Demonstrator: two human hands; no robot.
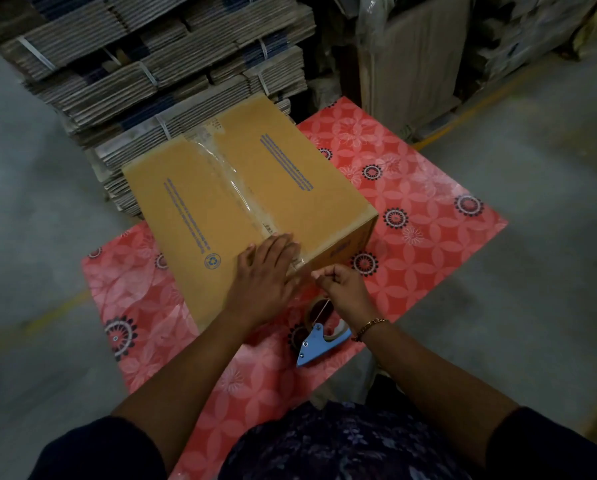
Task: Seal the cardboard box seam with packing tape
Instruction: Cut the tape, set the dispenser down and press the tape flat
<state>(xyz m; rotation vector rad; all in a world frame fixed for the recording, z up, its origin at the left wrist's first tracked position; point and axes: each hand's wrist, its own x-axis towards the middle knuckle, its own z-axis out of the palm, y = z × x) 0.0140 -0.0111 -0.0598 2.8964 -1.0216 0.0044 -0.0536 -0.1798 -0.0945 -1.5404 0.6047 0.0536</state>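
Note:
A closed brown cardboard box (pixel 200 206) lies on a red flowered mat. Clear packing tape (pixel 227 174) runs along its middle seam from the far edge to the near edge. My left hand (pixel 266 275) presses flat on the near end of the seam, fingers spread over the tape. My right hand (pixel 342 289) is just off the box's near corner, fingers pinched on the loose end of the tape. Below that hand a blue tape dispenser (pixel 319 337) with a brown roll lies on the mat.
The red mat (pixel 428 209) covers a grey concrete floor (pixel 33 237). Strapped stacks of flattened cardboard (pixel 151 71) rise right behind the box. Wrapped pallets (pixel 415 57) stand at the back right. A yellow floor line (pixel 470 109) runs at the right.

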